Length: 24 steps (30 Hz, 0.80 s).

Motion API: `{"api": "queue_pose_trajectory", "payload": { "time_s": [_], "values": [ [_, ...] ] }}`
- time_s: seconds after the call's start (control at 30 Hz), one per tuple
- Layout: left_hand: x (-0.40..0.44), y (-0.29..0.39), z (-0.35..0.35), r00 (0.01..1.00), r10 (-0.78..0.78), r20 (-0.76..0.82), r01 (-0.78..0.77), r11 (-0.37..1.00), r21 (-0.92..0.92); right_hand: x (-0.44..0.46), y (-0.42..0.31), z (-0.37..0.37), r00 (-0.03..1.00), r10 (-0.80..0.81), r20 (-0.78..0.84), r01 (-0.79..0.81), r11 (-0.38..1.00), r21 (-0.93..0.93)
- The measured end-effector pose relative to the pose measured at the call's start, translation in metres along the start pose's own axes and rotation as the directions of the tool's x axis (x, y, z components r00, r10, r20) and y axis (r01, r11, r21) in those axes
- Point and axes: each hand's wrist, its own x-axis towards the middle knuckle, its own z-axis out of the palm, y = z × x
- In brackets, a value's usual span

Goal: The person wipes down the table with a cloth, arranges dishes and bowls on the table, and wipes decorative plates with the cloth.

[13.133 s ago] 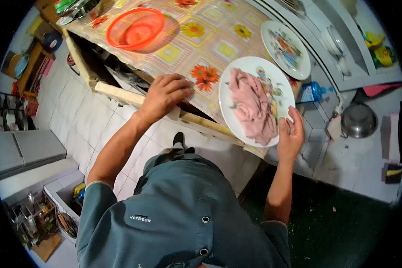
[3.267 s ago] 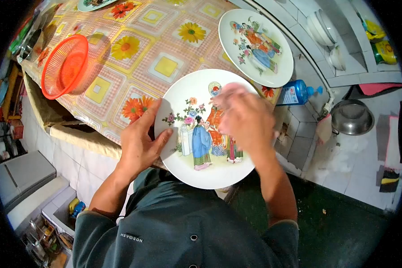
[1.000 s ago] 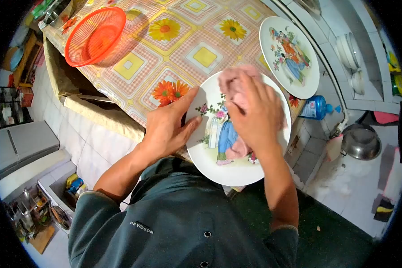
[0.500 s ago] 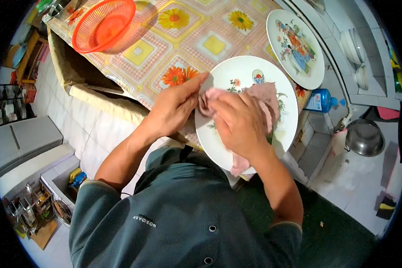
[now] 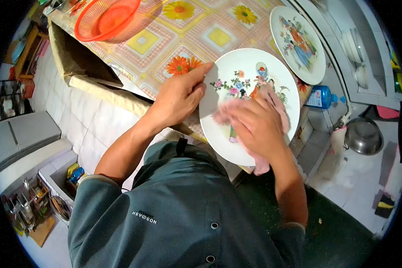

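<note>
A white oval plate (image 5: 221, 138) with painted flowers and figures is held at the table's near edge. My left hand (image 5: 179, 97) grips its left rim, thumb and fingers closed on the edge. Pressed to the plate's face, my right hand (image 5: 260, 127) is closed on a pink cloth (image 5: 277, 100), whose loose end hangs past the lower rim. Motion blurs the cloth near my right fingertips. A second painted plate (image 5: 315, 53) of similar shape lies farther off at the table's right side.
An orange plastic basket (image 5: 82, 29) stands at the table's far left on a flowered tablecloth (image 5: 183, 42). Right of the table are a blue bottle (image 5: 318, 97) and a metal bowl (image 5: 364, 137). White bowls (image 5: 353, 47) sit on a shelf at the right.
My right hand has wiped the cloth rightward and down across the plate, uncovering more of the painted flowers and figure. My left hand stays on the left rim.
</note>
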Motion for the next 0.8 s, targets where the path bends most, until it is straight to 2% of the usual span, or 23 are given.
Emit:
{"api": "queue_pose_trajectory", "payload": {
  "time_s": [0.03,0.1,0.13,0.17,0.23,0.27,0.3,0.37,0.4,0.43,0.5,0.57,0.63,0.67,0.7,0.77,0.8],
  "values": [
    [0.001,-0.002,0.003,1.000,0.005,0.009,-0.005,1.000,-0.003,0.006,-0.005,0.008,1.000,0.009,-0.004,-0.009,1.000,-0.004],
    [0.000,-0.004,0.003,1.000,-0.016,-0.009,0.015,0.996,-0.086,0.014,-0.013,0.021,0.988,-0.133,-0.074,0.138,0.988,0.069],
    [0.000,-0.002,0.002,1.000,0.010,-0.007,-0.010,0.998,-0.056,0.006,-0.016,0.019,0.989,-0.148,0.011,0.145,0.981,0.129],
    [-0.001,-0.003,0.002,1.000,0.006,-0.004,-0.006,0.998,-0.057,-0.006,-0.014,0.012,0.989,-0.145,0.013,0.142,0.981,0.132],
    [0.000,-0.004,0.005,1.000,0.021,-0.021,-0.022,0.999,-0.047,-0.031,-0.001,-0.011,0.950,-0.135,0.283,0.076,0.975,0.210],
    [0.000,-0.003,0.005,0.999,0.020,-0.028,-0.021,0.998,-0.052,-0.035,0.002,-0.022,0.951,-0.034,0.306,-0.022,0.984,0.177],
    [-0.001,-0.001,0.003,0.999,0.023,-0.028,-0.023,1.000,-0.013,-0.033,0.003,-0.021,0.951,-0.033,0.308,-0.023,0.984,0.175],
    [0.000,0.000,0.004,0.999,0.034,-0.016,-0.033,0.999,0.027,-0.026,0.007,-0.014,0.995,0.046,0.090,-0.047,0.999,0.018],
    [0.000,0.000,0.006,0.999,0.037,-0.038,-0.037,0.999,0.003,-0.016,0.001,-0.004,1.000,0.016,0.013,-0.017,0.998,0.064],
    [-0.001,-0.001,0.006,0.997,0.035,-0.062,-0.036,0.999,-0.019,-0.016,-0.004,0.000,1.000,0.021,0.010,-0.022,0.998,0.066],
    [0.000,-0.001,0.005,0.999,0.002,-0.032,-0.002,1.000,-0.001,-0.021,-0.014,0.005,0.989,-0.082,0.120,0.066,0.989,0.133],
    [0.000,-0.006,0.008,0.996,0.063,-0.064,-0.065,0.998,-0.022,-0.039,-0.004,-0.015,0.979,-0.146,0.140,0.121,0.977,0.176],
    [0.000,-0.001,0.006,0.996,0.055,-0.069,-0.056,0.998,-0.011,-0.051,0.012,-0.033,0.956,-0.017,0.294,-0.043,0.980,0.197],
    [-0.001,0.001,0.006,0.997,0.049,-0.063,-0.049,0.999,0.003,-0.049,0.017,-0.032,0.955,-0.009,0.295,-0.020,0.995,0.094],
    [0.000,-0.001,0.008,0.997,0.053,-0.056,-0.053,0.999,0.001,-0.041,0.014,-0.028,0.957,-0.001,0.292,-0.027,0.995,0.092],
    [0.000,-0.006,0.011,0.997,0.016,-0.081,-0.020,0.998,-0.052,-0.017,-0.005,-0.008,0.998,-0.038,0.046,0.032,0.992,0.126],
    [0.000,-0.001,0.009,0.997,0.013,-0.076,-0.017,0.999,-0.047,-0.013,-0.007,0.005,0.993,-0.109,0.047,0.101,0.983,0.150]
  ]
}}
